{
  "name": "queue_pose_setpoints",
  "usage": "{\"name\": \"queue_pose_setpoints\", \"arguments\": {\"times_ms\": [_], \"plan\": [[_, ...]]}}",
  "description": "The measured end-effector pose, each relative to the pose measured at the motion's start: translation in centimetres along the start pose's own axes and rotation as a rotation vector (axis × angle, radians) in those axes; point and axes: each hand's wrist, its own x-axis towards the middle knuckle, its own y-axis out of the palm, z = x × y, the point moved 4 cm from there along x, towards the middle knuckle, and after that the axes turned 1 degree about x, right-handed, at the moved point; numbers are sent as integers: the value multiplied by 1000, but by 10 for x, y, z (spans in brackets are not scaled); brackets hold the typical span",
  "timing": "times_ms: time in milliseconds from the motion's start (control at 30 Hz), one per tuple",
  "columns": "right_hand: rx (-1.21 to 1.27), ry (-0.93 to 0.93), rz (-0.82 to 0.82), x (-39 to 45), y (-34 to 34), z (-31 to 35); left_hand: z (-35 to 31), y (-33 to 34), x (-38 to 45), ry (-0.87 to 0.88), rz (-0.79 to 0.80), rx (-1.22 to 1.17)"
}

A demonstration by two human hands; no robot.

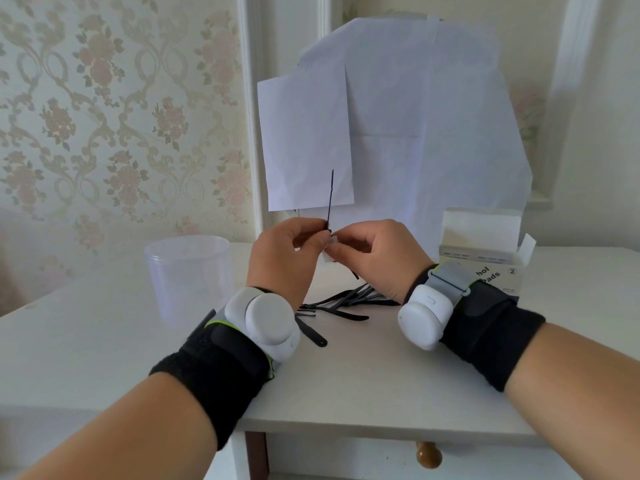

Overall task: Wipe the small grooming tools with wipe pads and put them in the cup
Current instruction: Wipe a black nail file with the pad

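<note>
White surface point(346, 382): left hand point(282, 258) pinches thin black tool point(330, 199) upright, right hand point(372, 256) pinches wipe pad point(329, 252) at its base. Wiping underway; next, cup point(188, 275) left of hands.

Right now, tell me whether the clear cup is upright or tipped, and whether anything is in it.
Upright: the clear cup stands on the table, mouth up. It looks empty; no tools show through its wall.

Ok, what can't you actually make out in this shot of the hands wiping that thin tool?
All in the head view:
- Thin black tool: its lower end is hidden by the left hand.
- White wipe pad: mostly covered by the right hand.
- Pile of dark tools: overlapped by both wrists; no count possible.
- Pads box: its label is partly hidden by the right wrist strap.
- Clear cup: its contents are unclear.
</note>
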Motion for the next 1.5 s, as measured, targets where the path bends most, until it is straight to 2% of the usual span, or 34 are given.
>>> {"name": "queue_pose_setpoints", "arguments": {"times_ms": [167, 467, 667, 933, 1167, 1300, 1500], "plan": [[-189, -89, -30, 2, 3, 4, -1, 0, -1, -14, -10, -30], [-460, -95, 3, 0, 4, 8, 0, -7, -2, -72, -93, -115], [-607, -114, 24, -1, 4, 13, 3, -6, 1, -144, -93, -204], [-605, -253, -60, -2, 4, 19, 6, 2, -1, -170, 24, -238], [-620, -390, -177, -2, 4, 22, 5, 0, -1, -182, 12, -286], [-630, -416, -157, -1, 6, 23, 6, -3, 0, -181, -12, -285], [-660, -293, -22, 4, 0, 13, 8, -9, 1, -215, -112, -328]]}}
